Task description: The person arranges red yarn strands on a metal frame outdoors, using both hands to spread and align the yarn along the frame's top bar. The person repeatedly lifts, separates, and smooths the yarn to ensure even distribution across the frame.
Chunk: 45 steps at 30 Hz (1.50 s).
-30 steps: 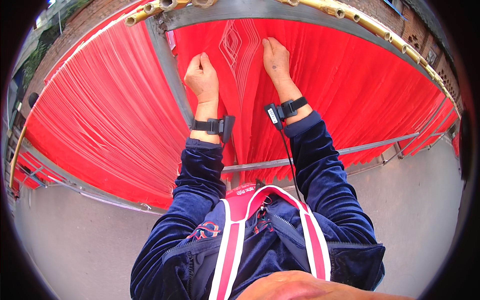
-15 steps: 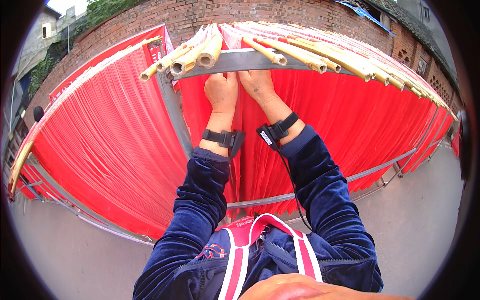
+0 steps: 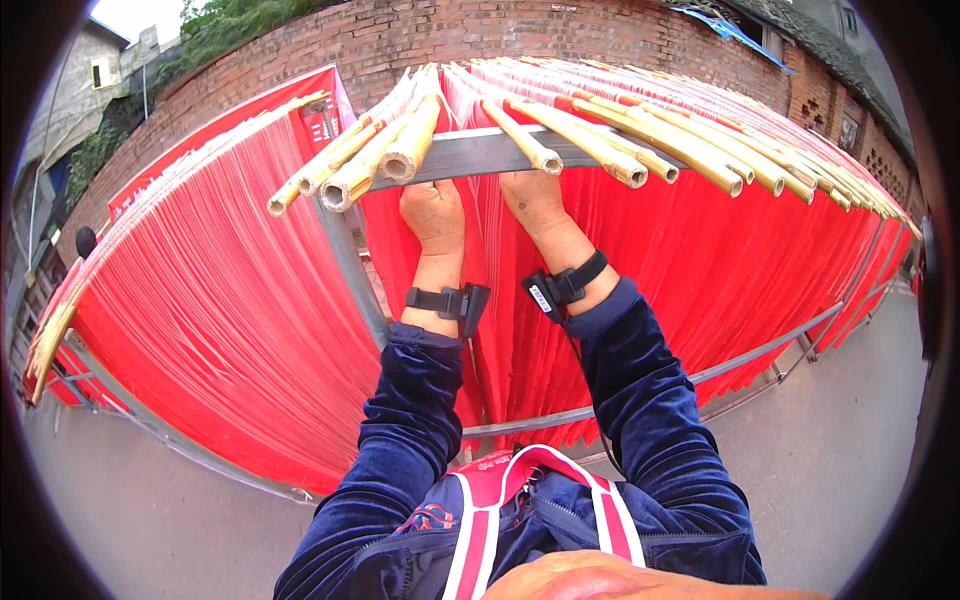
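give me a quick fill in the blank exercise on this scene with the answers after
1. Behind the left hand, a black strap circles the ____.
2. The material hanging near the right hand is coloured ____.
3. The poles lying across the grey metal bar look like ____.
4. The wall beyond is built of ____.

Missing words: wrist; red; bamboo; brick.

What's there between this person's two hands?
In the head view, hanging red sheets fill the stretch between the left hand and right hand, below the grey metal bar.
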Each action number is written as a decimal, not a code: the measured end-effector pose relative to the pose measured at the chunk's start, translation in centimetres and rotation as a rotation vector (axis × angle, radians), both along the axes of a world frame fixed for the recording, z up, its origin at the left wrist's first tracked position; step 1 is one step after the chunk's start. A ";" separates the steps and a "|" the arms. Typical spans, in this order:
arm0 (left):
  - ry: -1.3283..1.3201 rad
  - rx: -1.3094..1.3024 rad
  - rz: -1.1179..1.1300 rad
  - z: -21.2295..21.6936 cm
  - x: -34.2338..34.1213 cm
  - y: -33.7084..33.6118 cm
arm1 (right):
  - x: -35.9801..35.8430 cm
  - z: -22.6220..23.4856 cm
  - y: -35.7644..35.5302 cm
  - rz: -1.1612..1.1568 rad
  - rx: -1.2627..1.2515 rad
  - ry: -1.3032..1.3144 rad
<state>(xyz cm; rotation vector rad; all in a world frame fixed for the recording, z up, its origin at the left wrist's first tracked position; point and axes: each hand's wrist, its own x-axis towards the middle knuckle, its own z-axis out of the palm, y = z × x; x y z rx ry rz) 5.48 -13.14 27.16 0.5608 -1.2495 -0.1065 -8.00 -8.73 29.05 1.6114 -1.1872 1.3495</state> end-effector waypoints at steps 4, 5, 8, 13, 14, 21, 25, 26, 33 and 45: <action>-0.082 0.081 -0.050 -1.2 -1.0 0.5 | 1.9 -0.5 0.1 0.232 0.098 -0.185; -0.100 0.119 -0.050 -1.2 -1.2 0.4 | 2.1 -0.5 -0.2 0.276 0.113 -0.206; -0.147 0.231 -0.062 -1.0 -1.5 -0.1 | 2.3 -0.1 -1.8 0.172 0.176 -0.119; -0.266 -0.054 -0.019 0.0 -1.6 -2.3 | 1.7 0.4 -5.4 0.347 0.006 -0.107; -0.304 -0.071 0.019 0.0 -1.7 -2.7 | 1.4 0.5 -5.8 0.350 -0.004 -0.106; -0.063 -0.208 0.052 -0.9 -0.7 -3.9 | -1.1 -0.5 -5.6 0.316 -0.002 -0.108; 0.007 -0.209 0.046 -0.8 -0.6 -3.6 | -1.2 -0.9 -6.2 0.313 0.009 -0.103; 0.059 -0.208 -0.017 -0.7 -0.9 -3.5 | -1.1 -1.0 -6.3 0.321 0.010 -0.108; -0.105 0.231 -0.208 -3.9 -1.4 -1.9 | 0.9 -3.1 -5.2 0.353 0.086 -0.151; -0.086 0.283 -0.075 -13.6 0.7 1.0 | 0.1 -11.6 -0.1 0.361 0.419 -0.608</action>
